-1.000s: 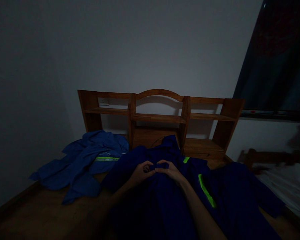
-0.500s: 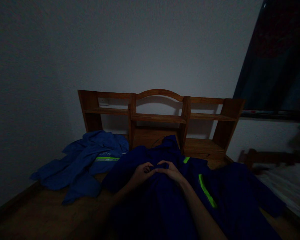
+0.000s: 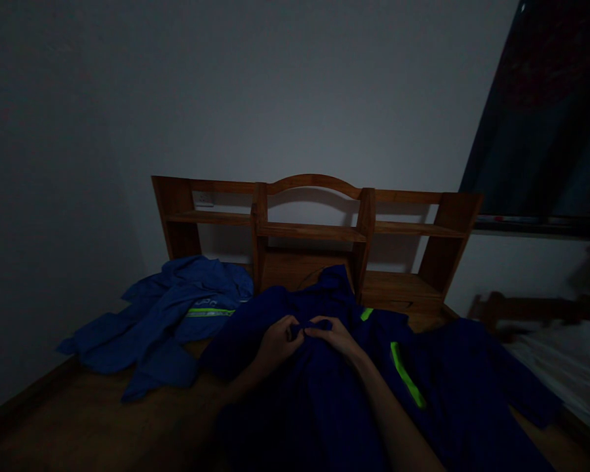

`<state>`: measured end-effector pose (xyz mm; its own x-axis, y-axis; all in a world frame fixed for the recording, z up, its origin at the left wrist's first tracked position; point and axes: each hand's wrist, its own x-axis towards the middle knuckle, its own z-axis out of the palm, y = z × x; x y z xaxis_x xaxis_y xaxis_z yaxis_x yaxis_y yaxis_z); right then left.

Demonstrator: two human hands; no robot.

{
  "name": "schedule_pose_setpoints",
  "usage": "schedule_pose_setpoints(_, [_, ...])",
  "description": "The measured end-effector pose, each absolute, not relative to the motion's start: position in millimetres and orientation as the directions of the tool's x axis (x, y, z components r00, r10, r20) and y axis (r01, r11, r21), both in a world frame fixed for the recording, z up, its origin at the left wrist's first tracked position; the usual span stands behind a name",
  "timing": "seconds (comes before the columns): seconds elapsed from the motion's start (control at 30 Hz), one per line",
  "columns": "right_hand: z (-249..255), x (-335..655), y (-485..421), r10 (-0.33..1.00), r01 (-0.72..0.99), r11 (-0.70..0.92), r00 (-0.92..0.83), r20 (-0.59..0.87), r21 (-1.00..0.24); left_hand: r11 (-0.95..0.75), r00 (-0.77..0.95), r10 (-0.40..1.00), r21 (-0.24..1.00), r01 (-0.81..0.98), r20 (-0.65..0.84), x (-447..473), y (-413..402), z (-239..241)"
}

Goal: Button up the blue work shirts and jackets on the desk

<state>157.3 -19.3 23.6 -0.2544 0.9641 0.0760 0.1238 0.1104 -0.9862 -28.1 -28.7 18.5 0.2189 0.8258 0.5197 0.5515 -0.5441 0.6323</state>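
A dark blue work garment [image 3: 319,393] with bright yellow-green strips lies spread out in front of me. Near its middle, my left hand [image 3: 281,337] pinches a fold of the cloth between thumb and fingers. My right hand [image 3: 333,334] grips the same fold just to the right, its thumb tip almost meeting the left one. Whether a button or other fastener sits between the fingertips is too dark and small to make out. To the left lies a lighter blue work jacket [image 3: 177,308], crumpled, with a reflective band and lettering; neither hand touches it.
A wooden headboard with shelves [image 3: 314,231] stands against the wall behind the clothes. Bare wooden boards [image 3: 78,413] show at lower left. At right are a dark window [image 3: 545,124] and pale bedding [image 3: 565,360] by another wooden frame.
My left fingers have curled in and shifted slightly at the fold. The right hand and the garments are nearly where they were.
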Motion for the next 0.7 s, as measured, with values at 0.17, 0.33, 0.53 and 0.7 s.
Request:
schedule_pose_setpoints(0.17, [25.1, 158.3, -21.5, 0.966, 0.149, 0.135, -0.241, 0.096, -0.980, -0.515, 0.149, 0.828, 0.629, 0.583, 0.541, -28.7, -24.6, 17.3])
schedule_pose_setpoints(0.33, [22.8, 157.9, -19.2, 0.973, 0.157, 0.116, -0.215, 0.081, -0.981, -0.466, 0.106, 0.864, 0.704, 0.535, 0.492, -29.6, -25.6, 18.6])
schedule_pose_setpoints(0.53, [22.8, 155.2, -17.6, 0.983, 0.097, 0.109, -0.160, 0.093, -0.989, -0.311, -0.164, 0.889, 0.827, 0.468, 0.428, -43.7, -9.4, 14.6])
schedule_pose_setpoints(0.7, [22.0, 153.9, -18.8, 0.966, 0.098, 0.136, -0.232, 0.110, -0.986, -0.234, -0.306, 0.900, 0.936, 0.265, 0.311, -61.8, 18.6, -0.1])
